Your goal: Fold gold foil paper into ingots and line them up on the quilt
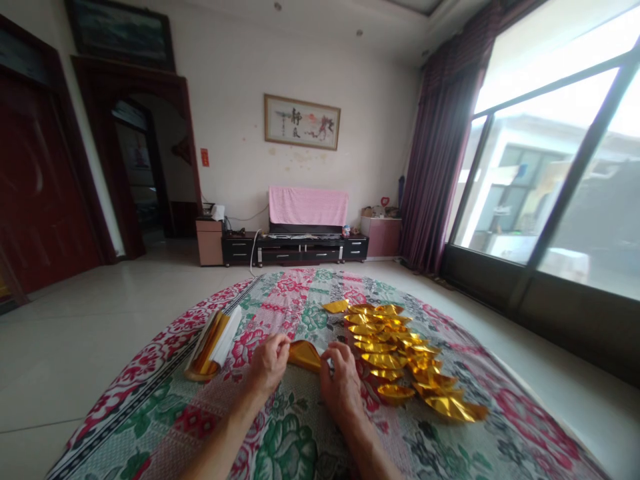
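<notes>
A sheet of gold foil paper (305,355), partly folded, is stretched between my two hands above the patterned cloth. My left hand (271,363) pinches its left end, with the fingers closed. At the other end, my right hand (342,380) grips the paper between thumb and bent fingers. To the right lie several folded gold paper ingots (384,361) in rough rows, boat-shaped and shiny. On the left rests a curled stack of gold and white paper sheets (213,343), apart from my left hand.
The round table wears a red, green and white flowered cloth (287,450). Beyond it, a low black cabinet (283,256) stands by the wall with a pink cloth (309,205) over something on top. Large windows (525,180) and a purple curtain (435,153) are at the right.
</notes>
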A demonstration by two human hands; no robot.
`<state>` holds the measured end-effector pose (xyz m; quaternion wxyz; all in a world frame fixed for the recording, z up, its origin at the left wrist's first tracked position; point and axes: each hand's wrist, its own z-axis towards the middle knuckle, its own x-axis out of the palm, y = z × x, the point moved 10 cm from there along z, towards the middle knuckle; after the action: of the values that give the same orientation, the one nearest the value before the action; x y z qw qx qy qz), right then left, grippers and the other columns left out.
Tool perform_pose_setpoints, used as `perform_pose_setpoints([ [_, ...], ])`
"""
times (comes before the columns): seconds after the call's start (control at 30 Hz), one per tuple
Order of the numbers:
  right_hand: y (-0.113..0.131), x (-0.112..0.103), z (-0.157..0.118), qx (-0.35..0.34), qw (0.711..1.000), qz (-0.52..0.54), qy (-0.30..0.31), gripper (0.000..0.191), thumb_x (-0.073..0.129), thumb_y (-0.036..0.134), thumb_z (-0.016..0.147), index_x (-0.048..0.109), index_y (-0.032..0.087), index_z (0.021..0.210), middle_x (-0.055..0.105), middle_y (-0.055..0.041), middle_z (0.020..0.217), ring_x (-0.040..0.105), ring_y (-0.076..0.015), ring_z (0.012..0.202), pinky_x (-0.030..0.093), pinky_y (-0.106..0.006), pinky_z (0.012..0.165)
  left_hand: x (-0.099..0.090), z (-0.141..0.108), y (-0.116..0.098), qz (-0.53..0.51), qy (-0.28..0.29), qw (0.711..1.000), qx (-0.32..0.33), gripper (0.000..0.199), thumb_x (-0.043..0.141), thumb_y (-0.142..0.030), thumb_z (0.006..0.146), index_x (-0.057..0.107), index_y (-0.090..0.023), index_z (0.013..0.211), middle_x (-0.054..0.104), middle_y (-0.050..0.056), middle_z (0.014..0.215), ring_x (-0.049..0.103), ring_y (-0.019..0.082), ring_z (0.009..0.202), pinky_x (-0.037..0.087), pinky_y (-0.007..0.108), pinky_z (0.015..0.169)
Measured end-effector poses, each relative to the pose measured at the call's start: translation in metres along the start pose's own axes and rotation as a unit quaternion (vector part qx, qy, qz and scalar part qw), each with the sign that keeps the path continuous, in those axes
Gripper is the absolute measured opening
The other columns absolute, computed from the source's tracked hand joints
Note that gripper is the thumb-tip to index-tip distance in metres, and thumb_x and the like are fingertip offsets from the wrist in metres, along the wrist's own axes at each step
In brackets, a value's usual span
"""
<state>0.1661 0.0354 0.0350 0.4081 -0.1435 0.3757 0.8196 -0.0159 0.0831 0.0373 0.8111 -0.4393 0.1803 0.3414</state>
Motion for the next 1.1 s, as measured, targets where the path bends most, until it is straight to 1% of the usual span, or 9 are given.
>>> perform_pose_setpoints([
  [0.17,0.025,-0.006,0.000,-0.066,0.998,0.008,0.001,0.013,0.046,0.012,0.078,0.056,0.021,0.082,0.056,-0.0052,0.102,0.052,-0.0179,0.094,0.040,-0.033,0.084,0.007,-0.003,0.028,-0.106,0.026,0.986,-0.129,0.021,0.038,-0.033,0.082,0.054,-0.021,0.085,0.065,-0.001,0.070,0.059,0.011,0.049,0.045,0.021,0.054],
  [0.33,0.042,-0.001,-0.003,-0.106,0.992,0.042,0.051,0.016,0.043,0.008,0.078,0.053,0.020,0.082,0.059,-0.0039,0.100,0.052,-0.0170,0.096,0.036,-0.032,0.084,0.009,-0.002,0.045,-0.143,0.016,0.977,-0.158,0.021,0.040,-0.036,0.080,0.054,-0.021,0.085,0.063,0.000,0.069,0.063,0.015,0.062,0.047,0.023,0.059],
  [0.47,0.056,0.003,-0.007,-0.140,0.983,0.070,0.100,0.015,0.043,0.008,0.077,0.050,0.020,0.082,0.061,-0.0031,0.095,0.054,-0.0153,0.089,0.035,-0.031,0.082,0.007,-0.001,0.049,-0.160,0.014,0.971,-0.174,0.025,0.039,-0.036,0.080,0.056,-0.020,0.087,0.063,0.001,0.071,0.062,0.017,0.066,0.048,0.027,0.064],
  [0.6,0.068,0.005,-0.011,-0.165,0.974,0.074,0.134,0.015,0.044,0.007,0.075,0.050,0.020,0.081,0.061,-0.0024,0.091,0.054,-0.0152,0.085,0.034,-0.033,0.084,0.002,0.000,0.040,-0.186,0.009,0.968,-0.168,0.033,0.038,-0.045,0.081,0.059,-0.020,0.088,0.067,0.004,0.081,0.062,0.019,0.080,0.048,0.029,0.074],
  [0.67,0.071,0.007,-0.012,-0.169,0.972,0.072,0.147,0.015,0.045,0.007,0.073,0.051,0.020,0.080,0.061,-0.0021,0.091,0.054,-0.0155,0.085,0.034,-0.034,0.085,0.001,-0.001,0.038,-0.186,0.008,0.968,-0.167,0.034,0.042,-0.045,0.079,0.059,-0.019,0.092,0.067,0.005,0.083,0.062,0.019,0.081,0.048,0.030,0.074],
  [0.77,0.073,0.008,-0.013,-0.166,0.969,0.081,0.166,0.014,0.048,0.009,0.072,0.052,0.020,0.080,0.060,-0.0019,0.092,0.054,-0.0159,0.086,0.035,-0.033,0.085,0.003,-0.002,0.040,-0.158,0.011,0.973,-0.166,0.037,0.053,-0.035,0.072,0.056,-0.017,0.104,0.065,0.004,0.086,0.062,0.018,0.078,0.047,0.029,0.073],
  [0.87,0.069,0.008,-0.011,-0.148,0.969,0.103,0.171,0.014,0.049,0.013,0.076,0.054,0.021,0.087,0.060,-0.0014,0.092,0.054,-0.0154,0.088,0.037,-0.031,0.085,0.006,-0.003,0.039,-0.136,0.019,0.981,-0.138,0.038,0.051,-0.021,0.068,0.057,-0.018,0.105,0.063,0.003,0.089,0.060,0.017,0.085,0.046,0.027,0.078],
  [1.0,0.047,0.005,-0.004,-0.089,0.981,0.127,0.119,0.016,0.041,0.016,0.084,0.054,0.022,0.090,0.060,-0.0019,0.093,0.055,-0.0145,0.089,0.040,-0.028,0.083,0.009,-0.002,0.031,-0.159,0.042,0.981,-0.103,0.041,0.048,-0.015,0.067,0.058,-0.020,0.106,0.063,0.003,0.091,0.059,0.016,0.089,0.045,0.026,0.081],
  [1.1,0.034,-0.001,-0.001,-0.065,0.988,0.125,0.063,0.019,0.042,0.014,0.082,0.054,0.021,0.095,0.058,-0.0049,0.103,0.053,-0.0163,0.099,0.039,-0.030,0.087,0.009,-0.001,0.021,-0.173,0.066,0.980,-0.074,0.046,0.046,-0.013,0.067,0.056,-0.019,0.111,0.064,0.003,0.094,0.058,0.015,0.092,0.045,0.026,0.085],
])
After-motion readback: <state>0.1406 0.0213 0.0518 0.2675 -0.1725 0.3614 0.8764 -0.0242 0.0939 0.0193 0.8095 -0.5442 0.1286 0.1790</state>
